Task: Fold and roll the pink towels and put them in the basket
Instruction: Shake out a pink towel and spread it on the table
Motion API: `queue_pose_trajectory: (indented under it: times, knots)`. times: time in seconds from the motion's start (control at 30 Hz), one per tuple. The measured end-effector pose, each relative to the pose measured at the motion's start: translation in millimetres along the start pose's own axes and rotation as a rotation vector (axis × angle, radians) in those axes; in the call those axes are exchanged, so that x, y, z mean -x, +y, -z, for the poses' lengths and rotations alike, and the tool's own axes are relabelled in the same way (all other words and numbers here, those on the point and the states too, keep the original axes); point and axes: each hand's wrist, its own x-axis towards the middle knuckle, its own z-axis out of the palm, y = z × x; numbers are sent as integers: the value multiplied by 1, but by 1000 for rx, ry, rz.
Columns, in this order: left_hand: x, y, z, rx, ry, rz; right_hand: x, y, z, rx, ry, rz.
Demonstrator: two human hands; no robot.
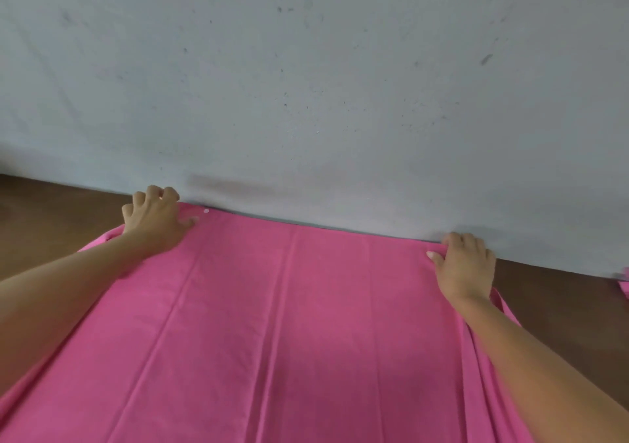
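- While the pink towel (289, 323) lies spread across the brown bench (51, 211) with its far edge against the grey wall (323, 85), both hands sit at its far corners, so the folding looks barely begun.
- The right hand (464, 265) pinches the far right corner, with the thumb on top and the fingers curled over the edge.
- The left hand (153, 218) rests on the far left corner with its thumb on the cloth and its fingers curled. I cannot tell whether it actually grips the towel.
- Risk: if the left hand has no real hold, one corner would lift alone and the fold would come out skewed.
- Risk: cloth is bunched under both wrists at the side edges, and those doubled strips could get trapped in the fold and make a lumpy roll.
- Risk: long creases run down the towel. Folding over them without smoothing would probably set them in.
- Risk: the towel runs out of view at the near edge, so a pull from the far side could drag it off the bench.
- A scrap of pink (624, 286) shows at the right border, possibly another towel. No basket is in view.
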Motion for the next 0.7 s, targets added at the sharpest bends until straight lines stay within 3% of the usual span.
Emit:
queue_pose_trajectory:
  times: [0.4,0.7]
  knots:
    - [180,-31,22,31,-103,-63,112,-64,52,-360,-151,221]
    - [321,-95,12,126,-73,46,214,-155,85,-592,-287,558]
